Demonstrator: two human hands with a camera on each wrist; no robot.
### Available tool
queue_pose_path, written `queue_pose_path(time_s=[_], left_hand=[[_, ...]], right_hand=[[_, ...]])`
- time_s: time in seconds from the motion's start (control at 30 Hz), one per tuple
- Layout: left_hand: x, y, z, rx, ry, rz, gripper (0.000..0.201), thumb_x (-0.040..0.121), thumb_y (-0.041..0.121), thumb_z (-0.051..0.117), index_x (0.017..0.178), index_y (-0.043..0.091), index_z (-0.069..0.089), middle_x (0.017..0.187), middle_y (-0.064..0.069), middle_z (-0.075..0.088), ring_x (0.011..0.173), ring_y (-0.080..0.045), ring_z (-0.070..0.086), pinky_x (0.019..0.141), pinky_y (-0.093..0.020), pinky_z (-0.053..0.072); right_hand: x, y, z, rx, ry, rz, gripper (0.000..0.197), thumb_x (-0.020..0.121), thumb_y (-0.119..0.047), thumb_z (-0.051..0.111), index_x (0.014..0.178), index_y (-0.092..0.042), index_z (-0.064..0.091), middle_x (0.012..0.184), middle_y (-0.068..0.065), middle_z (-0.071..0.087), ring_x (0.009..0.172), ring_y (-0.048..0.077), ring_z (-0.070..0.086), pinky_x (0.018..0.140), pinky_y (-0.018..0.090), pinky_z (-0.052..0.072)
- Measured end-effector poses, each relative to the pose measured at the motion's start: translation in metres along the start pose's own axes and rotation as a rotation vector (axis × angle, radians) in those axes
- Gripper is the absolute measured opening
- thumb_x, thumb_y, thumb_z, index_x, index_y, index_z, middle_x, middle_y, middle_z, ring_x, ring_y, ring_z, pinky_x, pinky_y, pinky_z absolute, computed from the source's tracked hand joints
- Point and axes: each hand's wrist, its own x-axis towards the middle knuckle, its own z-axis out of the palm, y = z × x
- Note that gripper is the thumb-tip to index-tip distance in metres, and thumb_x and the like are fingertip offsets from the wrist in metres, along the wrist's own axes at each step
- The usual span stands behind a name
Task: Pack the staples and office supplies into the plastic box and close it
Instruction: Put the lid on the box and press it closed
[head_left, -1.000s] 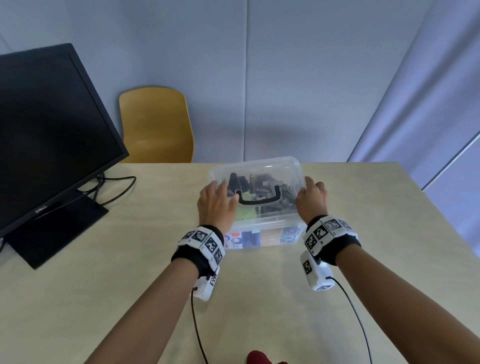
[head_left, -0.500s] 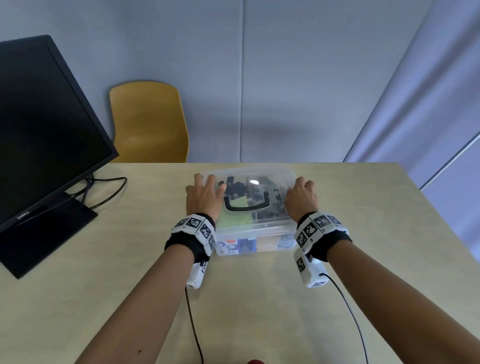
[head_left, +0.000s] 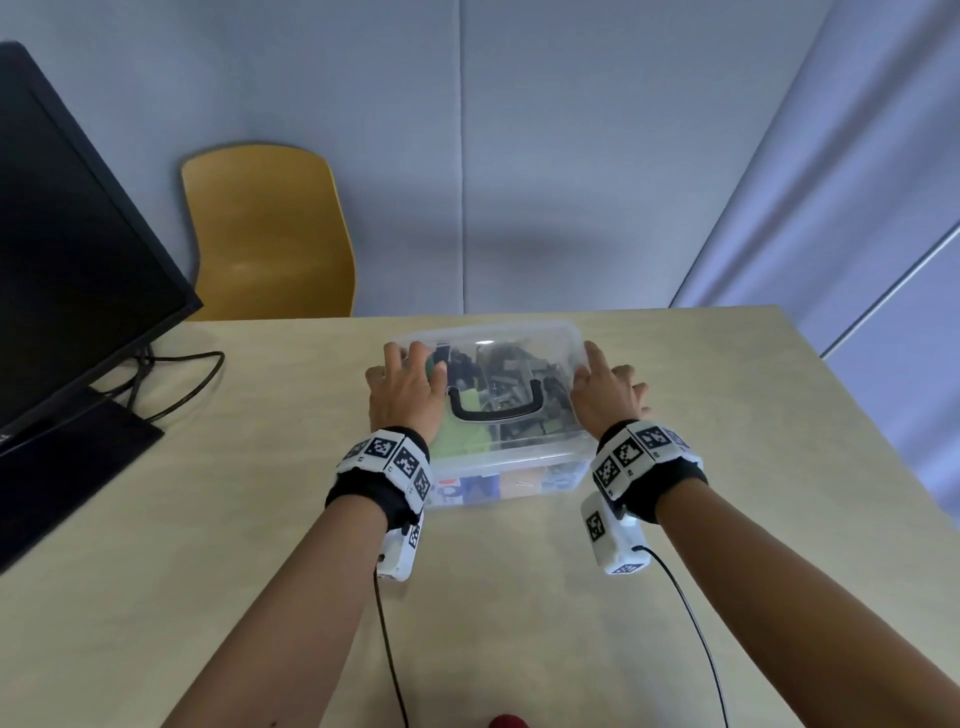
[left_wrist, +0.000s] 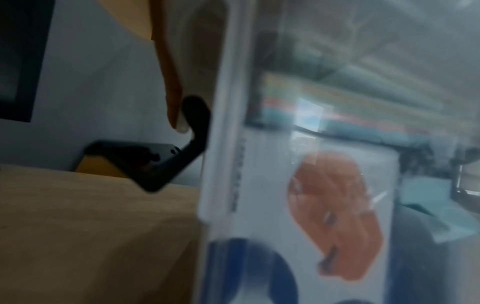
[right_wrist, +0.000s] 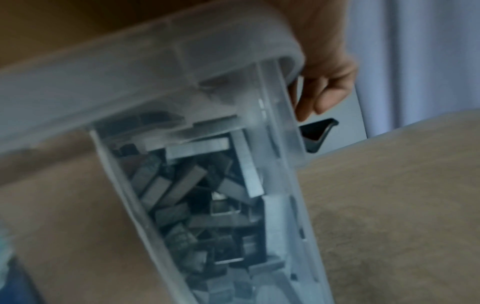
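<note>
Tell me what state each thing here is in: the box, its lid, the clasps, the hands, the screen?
Plastic box: on the table, filled with staples and supplies.
Lid: lying on top of the box.
Handle: folded flat on the lid.
Left clasp: hanging open, not snapped up.
Right clasp: also hanging open.
Left hand: fingers spread, pressing the lid.
Right hand: at the lid's right edge, fingers over the side.
Monitor: screen dark.

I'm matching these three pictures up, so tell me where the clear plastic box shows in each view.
Head view: plastic box mid-table, between the left hand and the right hand.
Left wrist view: plastic box fills the right half, blurred.
Right wrist view: plastic box runs from the top left down the centre.
Shared landmark: the wooden table, seen in all three.
</note>
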Motion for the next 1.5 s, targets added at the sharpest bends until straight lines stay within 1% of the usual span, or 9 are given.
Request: queue_pose_path(time_s=[0.2, 0.3, 0.4, 0.57, 0.87, 1.0, 1.23, 1.37, 1.5], left_hand=[[0.003, 0.011, -0.001, 0.153, -0.045, -0.057, 0.041, 0.092, 0.053, 0.039, 0.119, 0.023, 0.044, 0.127, -0.006, 0.035, 0.112, -0.037, 0.042, 0.099, -0.049, 0.030], [0.003, 0.011, 0.004, 0.284, -0.032, -0.020, 0.057, 0.089, 0.063, 0.033, 0.140, 0.036, 0.026, 0.137, -0.004, 0.029, 0.129, -0.035, 0.027, 0.109, -0.061, 0.008], [0.007, 0.009, 0.006, 0.350, -0.033, 0.066, 0.062, 0.093, 0.061, 0.024, 0.148, 0.036, 0.009, 0.154, -0.002, 0.010, 0.144, -0.027, 0.002, 0.112, -0.058, -0.004], [0.018, 0.007, 0.003, 0.303, -0.035, 0.158, 0.056, 0.096, 0.049, 0.030, 0.147, 0.025, 0.024, 0.154, -0.002, 0.018, 0.144, -0.021, 0.009, 0.116, -0.048, 0.004], [0.018, 0.004, 0.010, 0.273, 0.032, 0.168, 0.051, 0.097, 0.046, 0.030, 0.143, 0.025, 0.029, 0.149, -0.003, 0.021, 0.142, -0.021, 0.011, 0.113, -0.048, 0.016], [0.019, 0.005, 0.010, 0.274, 0.036, 0.165, 0.051, 0.096, 0.046, 0.032, 0.142, 0.024, 0.031, 0.148, -0.004, 0.024, 0.140, -0.022, 0.014, 0.105, -0.047, 0.032], [0.019, 0.005, 0.008, 0.267, 0.008, 0.164, 0.048, 0.097, 0.042, 0.031, 0.142, 0.024, 0.031, 0.148, -0.004, 0.024, 0.140, -0.022, 0.014, 0.103, -0.044, 0.034], [0.021, 0.003, 0.001, 0.082, -0.026, 0.115, 0.046, 0.102, 0.026, 0.026, 0.147, 0.016, 0.024, 0.155, -0.003, 0.017, 0.144, -0.017, 0.010, 0.112, -0.037, 0.023], [0.022, -0.008, -0.004, -0.184, -0.054, -0.190, 0.050, 0.102, 0.023, 0.027, 0.149, 0.013, 0.016, 0.157, -0.008, 0.010, 0.144, -0.023, 0.012, 0.114, -0.039, 0.020]], right_hand=[[-0.001, 0.004, -0.006, 0.227, -0.040, 0.121, 0.056, 0.097, -0.037, 0.039, 0.132, 0.006, 0.032, 0.132, 0.027, 0.044, 0.123, 0.038, 0.042, 0.096, 0.039, 0.035], [0.001, 0.007, -0.004, 0.145, 0.014, 0.106, 0.056, 0.094, -0.041, 0.042, 0.127, 0.005, 0.042, 0.129, 0.022, 0.045, 0.118, 0.036, 0.045, 0.096, 0.039, 0.037], [-0.001, 0.005, -0.002, 0.013, 0.095, 0.048, 0.049, 0.095, -0.037, 0.040, 0.126, 0.001, 0.042, 0.129, 0.019, 0.041, 0.116, 0.036, 0.045, 0.096, 0.042, 0.036], [-0.004, -0.001, 0.003, -0.151, 0.201, -0.070, 0.036, 0.096, -0.019, 0.036, 0.127, -0.001, 0.042, 0.127, 0.021, 0.045, 0.116, 0.036, 0.044, 0.091, 0.041, 0.040], [-0.001, -0.002, 0.001, -0.185, 0.188, -0.179, 0.036, 0.093, -0.008, 0.042, 0.127, 0.000, 0.045, 0.122, 0.022, 0.045, 0.103, 0.039, 0.051, 0.083, 0.040, 0.043], [0.000, -0.006, 0.000, -0.273, 0.167, -0.213, 0.036, 0.088, -0.003, 0.044, 0.124, 0.001, 0.047, 0.121, 0.024, 0.043, 0.102, 0.038, 0.050, 0.087, 0.042, 0.042], [-0.006, -0.008, -0.002, -0.321, 0.117, -0.200, 0.041, 0.092, -0.013, 0.048, 0.130, -0.002, 0.041, 0.127, 0.021, 0.039, 0.107, 0.036, 0.048, 0.089, 0.041, 0.043], [-0.020, -0.027, 0.005, -0.314, 0.005, -0.258, 0.050, 0.098, -0.025, 0.032, 0.143, -0.006, 0.022, 0.152, 0.014, 0.010, 0.140, 0.032, 0.017, 0.108, 0.055, 0.023], [-0.028, -0.063, 0.031, -0.377, -0.244, -0.442, 0.053, 0.100, -0.032, 0.020, 0.148, -0.024, 0.000, 0.156, -0.002, -0.017, 0.144, 0.025, -0.015, 0.106, 0.068, -0.005]])
